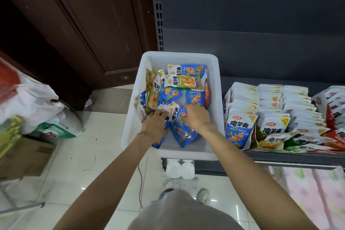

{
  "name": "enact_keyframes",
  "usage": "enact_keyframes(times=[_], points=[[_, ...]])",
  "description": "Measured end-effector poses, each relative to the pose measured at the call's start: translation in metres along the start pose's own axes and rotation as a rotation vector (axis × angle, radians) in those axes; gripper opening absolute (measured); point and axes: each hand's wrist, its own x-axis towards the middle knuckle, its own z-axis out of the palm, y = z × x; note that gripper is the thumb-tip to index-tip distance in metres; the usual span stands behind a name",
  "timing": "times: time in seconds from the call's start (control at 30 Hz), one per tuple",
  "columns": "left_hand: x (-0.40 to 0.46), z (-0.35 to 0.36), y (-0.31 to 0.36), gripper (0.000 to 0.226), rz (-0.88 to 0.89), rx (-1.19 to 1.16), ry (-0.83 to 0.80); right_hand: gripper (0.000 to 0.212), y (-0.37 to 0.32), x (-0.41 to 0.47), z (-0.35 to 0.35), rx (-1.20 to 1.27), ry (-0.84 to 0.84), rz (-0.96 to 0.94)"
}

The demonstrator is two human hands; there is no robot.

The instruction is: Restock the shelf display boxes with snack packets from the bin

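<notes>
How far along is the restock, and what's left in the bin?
Partly done. The display boxes on the shelf already hold dense rows of packets. In hand: the left hand and right hand are both down in the white bin, gathering blue packets. Left: a loose pile of blue and green packets in the bin.

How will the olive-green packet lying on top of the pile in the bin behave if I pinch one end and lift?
The olive-green packet looks like thin glossy film, so it would probably sag and could slip from a light pinch. It appears small and flat, so likely light. It rests loosely across blue packets in the white bin, so neighbours may shift.
</notes>
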Motion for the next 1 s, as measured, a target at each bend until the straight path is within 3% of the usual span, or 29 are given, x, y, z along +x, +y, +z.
enact_keyframes(times=[0.07,0.13,0.23,0.3,0.37,0.47,0.6,0.67,0.77,0.87,1.0], points=[[-0.001,-0.002,0.0,0.056,-0.018,-0.027,-0.02,0.023,0.005,-0.009,-0.008,-0.053,0.137,0.032],[-0.003,-0.008,0.003,0.052,-0.034,-0.147,0.018,0.021,0.012,-0.017,-0.016,0.022,0.253,0.057],[-0.017,-0.031,0.018,0.04,-0.071,-0.746,0.168,0.015,0.018,-0.034,-0.033,0.579,0.435,0.07],[-0.034,-0.054,0.038,0.029,-0.06,-1.302,0.144,0.012,0.015,-0.051,-0.049,1.002,0.476,0.052],[-0.048,-0.07,0.053,0.031,0.031,-1.549,0.079,0.014,0.013,-0.067,-0.06,1.314,0.429,0.049],[-0.055,-0.077,0.07,0.034,0.122,-1.504,0.048,0.018,0.021,-0.084,-0.068,1.549,0.387,0.048],[-0.051,-0.077,0.088,0.028,0.24,-1.283,0.067,0.034,0.045,-0.103,-0.079,1.579,0.493,0.06],[-0.048,-0.075,0.099,0.031,0.314,-1.17,0.082,0.04,0.066,-0.116,-0.092,1.469,0.587,0.047],[-0.045,-0.071,0.124,0.033,0.418,-1.055,0.092,0.038,0.1,-0.137,-0.11,1.07,0.657,0.016],[-0.039,-0.062,0.153,0.024,0.487,-0.938,0.127,0.033,0.121,-0.147,-0.118,0.812,0.698,0.008],[-0.023,-0.039,0.163,0.017,0.537,-0.515,0.273,0.017,0.135,-0.14,-0.1,0.627,0.643,0.03]])
